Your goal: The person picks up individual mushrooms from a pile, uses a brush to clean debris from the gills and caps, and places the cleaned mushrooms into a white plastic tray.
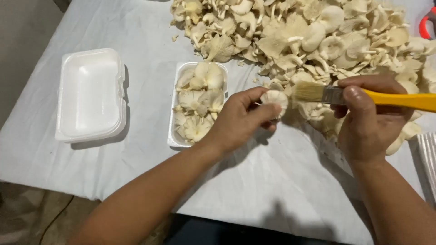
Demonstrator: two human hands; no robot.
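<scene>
The left hand point(240, 119) pinches a pale mushroom point(275, 98) at its fingertips, the right hand point(370, 119) grips a yellow-handled brush point(363, 95) whose bristles touch it, above a white-covered table point(281, 181).

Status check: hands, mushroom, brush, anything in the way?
Left hand pinching one mushroom. Right hand gripping yellow-handled brush, bristles at the cap. Filled tray beside left hand; mushroom pile behind. Nothing between.

The filled tray point(175, 136) lies on the table point(281, 181). Left of it sits a stack of empty trays point(91, 95). Behind and right of it spreads the mushroom heap point(318, 36); scissors point(427, 22) lie far right.
</scene>
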